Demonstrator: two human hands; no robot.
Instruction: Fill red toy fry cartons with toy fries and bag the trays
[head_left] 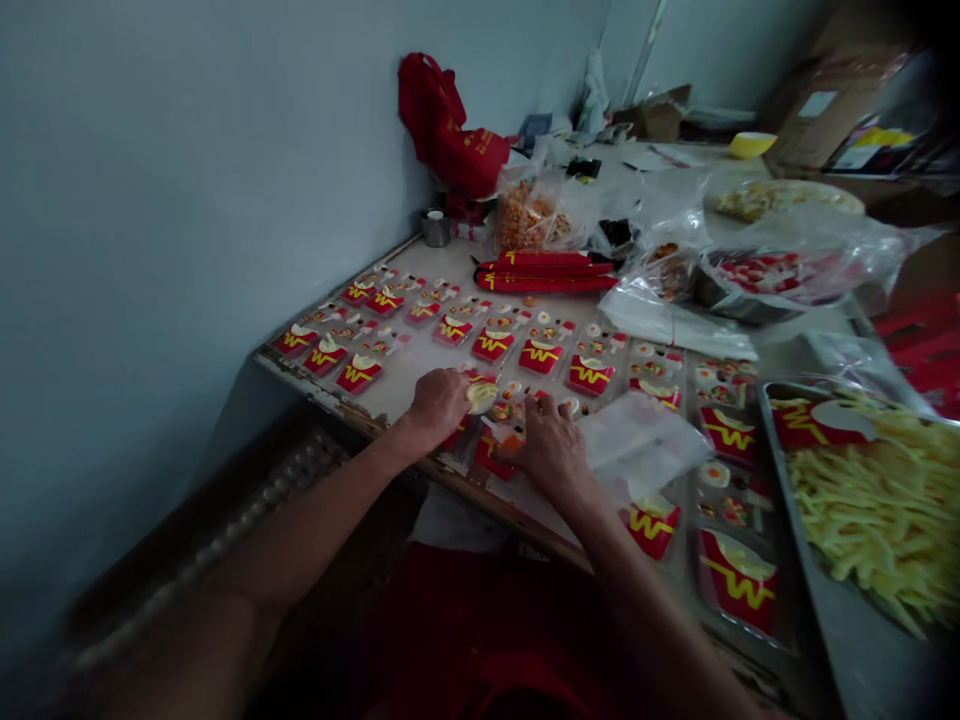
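Near the table's front edge, my left hand (441,405) is closed, with a small pale yellow piece resembling a clump of fries (481,395) at its fingertips. Just right of it, my right hand (551,440) reaches over a clear plastic pack (491,455) with a red fries box marked with a yellow zigzag. Its thumb and fingers are apart, and a blurred orange spot (512,443) shows beside the thumb. Rows of similar packs (540,355) surround both hands, containing small egg shapes and other little pieces. A translucent plastic bag (637,440) lies beside my right wrist.
At right stands a metal tray (780,480) heaped with yellow fry-like strips (877,490). Behind the packs are stacked red flat pieces (547,275), a bag of orange bits (532,212) and a plastic-covered metal basin (750,300). A red bag (457,140) leans against the left wall.
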